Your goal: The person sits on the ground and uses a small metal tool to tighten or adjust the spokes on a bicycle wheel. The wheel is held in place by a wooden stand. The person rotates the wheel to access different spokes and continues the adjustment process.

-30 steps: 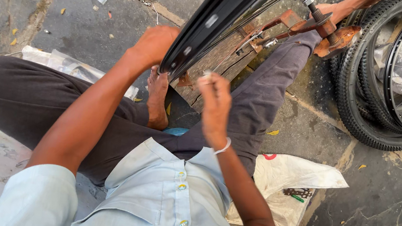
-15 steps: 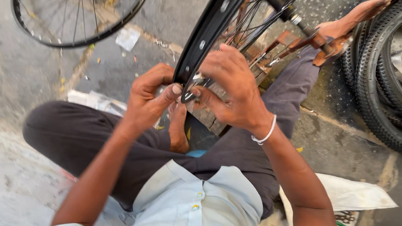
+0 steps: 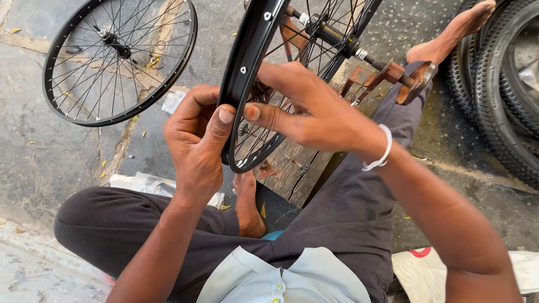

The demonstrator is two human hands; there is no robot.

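one crumpled white plastic bag with a red mark (image 3: 468, 276), flat on the stone floor at lower right; one crumpled sheet of printed paper (image 3: 148, 184), floor, beside the bent knee.

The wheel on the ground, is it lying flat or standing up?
Lying flat. The bare spoked wheel rests on the stone floor, no tyre on it, nobody touching it.
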